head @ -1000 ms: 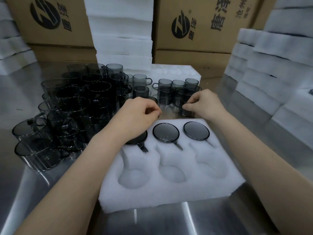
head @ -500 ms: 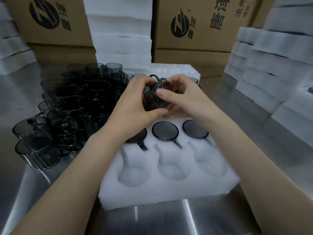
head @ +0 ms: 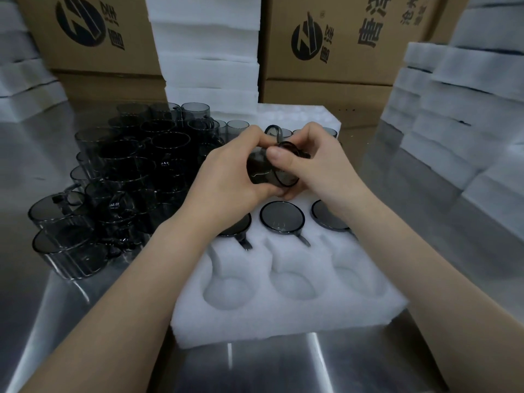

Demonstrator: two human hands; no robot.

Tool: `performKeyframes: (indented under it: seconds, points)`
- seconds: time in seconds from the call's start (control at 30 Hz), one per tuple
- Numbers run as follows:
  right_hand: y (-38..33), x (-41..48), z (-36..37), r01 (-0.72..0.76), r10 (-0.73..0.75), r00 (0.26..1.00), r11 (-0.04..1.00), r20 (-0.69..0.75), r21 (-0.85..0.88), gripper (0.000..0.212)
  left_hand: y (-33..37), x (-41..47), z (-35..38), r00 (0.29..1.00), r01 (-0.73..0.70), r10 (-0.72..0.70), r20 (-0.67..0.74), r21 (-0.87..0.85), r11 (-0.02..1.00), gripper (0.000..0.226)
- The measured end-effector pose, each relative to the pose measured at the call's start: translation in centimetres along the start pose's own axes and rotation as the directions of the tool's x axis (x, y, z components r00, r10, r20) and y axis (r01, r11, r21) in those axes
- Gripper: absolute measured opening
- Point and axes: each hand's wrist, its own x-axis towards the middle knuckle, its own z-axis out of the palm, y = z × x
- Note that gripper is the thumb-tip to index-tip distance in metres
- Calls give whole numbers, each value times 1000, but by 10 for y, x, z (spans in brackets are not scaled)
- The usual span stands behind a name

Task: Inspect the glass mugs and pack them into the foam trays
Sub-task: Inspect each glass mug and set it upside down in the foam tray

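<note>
You hold one glass mug (head: 263, 171) up between both hands, above the far edge of the foam tray (head: 283, 316) and clear of it. Your left hand (head: 226, 171) wraps its fingers round the body of the mug, and your right hand (head: 320, 165) curls round the rim side with the thumb pressed on the glass. The mug lies tipped on its side with its handle pointing up and away from you, so you look to be at the checking step for this one, not yet at the placing step.

The tray has six pockets in two rows. The far row is full: a mug partly hidden under your left wrist (head: 238, 225), a middle mug (head: 282, 215) and a right mug (head: 326, 217), each seated with its handle towards you. The three near pockets (head: 295, 282) are empty, so this tray is about half packed, and the mug in your hands would likely go into one of them.

Much is left beyond this tray. A big pile of dark mugs (head: 136, 171) sits on the steel table (head: 255, 367) to your left, just beside the tray, and a few more mugs (head: 235, 127) stand behind your hands. Stacks of foam (head: 459, 95) wait on your right.
</note>
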Motion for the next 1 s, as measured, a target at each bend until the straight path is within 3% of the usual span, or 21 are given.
performKeyframes:
  seconds: [0.17, 0.37, 0.5, 0.6, 0.73, 0.87, 1.0]
  points:
    - [0, 2, -3, -56, 62, 998, 986, -30, 154, 26, 1, -1, 0, 1000, -23, 22, -18, -73, 997, 53]
    - [-2, 3, -11, -191, 117, 974, 885, 194, 424, 13, -2, 1, -3, 999, 1, -9, -32, -258, 966, 52]
    - [-1, 3, -12, -217, 76, 954, 841, 288, 495, 40, -3, 1, -4, 998, 11, -36, -58, -387, 922, 46]
    - [1, 3, -9, -157, 48, 964, 898, 263, 412, 41, -6, 2, -4, 996, 60, -82, -41, -382, 922, 46]
    - [3, 2, -4, -73, 48, 987, 984, 152, 164, 49, -5, 2, -2, 995, 93, -102, -13, -307, 947, 47]
    - [2, 0, 1, -1, 2, 999, 1000, 38, -24, 48, -1, 0, -1, 998, 60, -60, 2, -190, 980, 53]
    - [0, -1, 3, 19, -21, 999, 998, -32, -62, 38, 2, -1, -1, 999, -19, 23, 42, -85, 996, 59]
